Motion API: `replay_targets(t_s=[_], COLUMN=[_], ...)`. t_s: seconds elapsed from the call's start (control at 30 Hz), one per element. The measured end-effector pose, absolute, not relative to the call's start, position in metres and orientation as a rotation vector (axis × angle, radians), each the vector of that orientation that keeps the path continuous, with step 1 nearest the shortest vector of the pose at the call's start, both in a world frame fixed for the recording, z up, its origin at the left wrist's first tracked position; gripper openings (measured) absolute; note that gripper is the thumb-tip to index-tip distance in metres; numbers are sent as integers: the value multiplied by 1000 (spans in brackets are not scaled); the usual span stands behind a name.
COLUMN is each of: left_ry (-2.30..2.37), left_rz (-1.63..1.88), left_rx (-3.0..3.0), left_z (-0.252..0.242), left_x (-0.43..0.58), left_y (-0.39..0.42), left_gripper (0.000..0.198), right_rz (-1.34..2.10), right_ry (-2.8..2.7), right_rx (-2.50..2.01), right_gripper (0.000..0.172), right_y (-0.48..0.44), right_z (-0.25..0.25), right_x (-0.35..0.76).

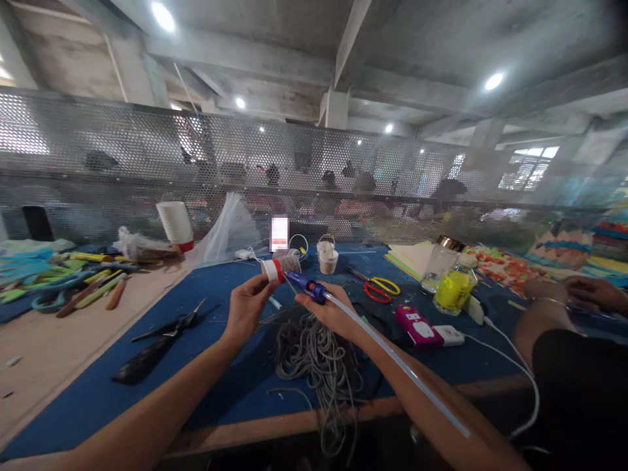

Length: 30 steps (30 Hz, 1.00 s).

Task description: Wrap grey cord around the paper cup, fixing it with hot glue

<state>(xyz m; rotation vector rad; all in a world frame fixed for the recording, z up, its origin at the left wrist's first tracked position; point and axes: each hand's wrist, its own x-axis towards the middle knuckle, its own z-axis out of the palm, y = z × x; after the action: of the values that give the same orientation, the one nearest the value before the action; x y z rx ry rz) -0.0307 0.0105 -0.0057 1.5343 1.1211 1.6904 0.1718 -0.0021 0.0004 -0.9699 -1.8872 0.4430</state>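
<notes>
My left hand [246, 305] grips a paper cup [269, 270] by its white end, tilted on its side. A red band runs round the cup, and grey cord appears to be wound over its far part. Closed round a blue hot glue gun [308, 286] is my right hand [336, 315]; the gun's nozzle points at the cup's side. A long clear glue stick [397, 361] trails from the back of the gun over my right forearm. Under my hands a tangled heap of grey cord [316, 356] hangs over the table's front edge.
On the blue mat lie black-handled scissors [164, 340], red-and-yellow scissors [380, 286] and a magenta power bank [417, 325]. A small basket [327, 256], a lit phone [279, 232] and a jar of yellow liquid [454, 291] stand behind. At right is a co-worker's arm [547, 314].
</notes>
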Motion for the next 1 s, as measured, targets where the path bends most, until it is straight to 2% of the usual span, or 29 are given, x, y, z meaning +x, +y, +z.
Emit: replay_targets(t_s=[1.0], left_ry=[1124], left_rz=[1636], left_rx=[1606], left_z=[-11], left_x=[-31], left_y=[13], left_gripper=[34], right_rz=[482], right_ry=[-1829], right_rx=[-977], right_gripper=[37], right_y=[-1], right_z=[1], right_x=[171])
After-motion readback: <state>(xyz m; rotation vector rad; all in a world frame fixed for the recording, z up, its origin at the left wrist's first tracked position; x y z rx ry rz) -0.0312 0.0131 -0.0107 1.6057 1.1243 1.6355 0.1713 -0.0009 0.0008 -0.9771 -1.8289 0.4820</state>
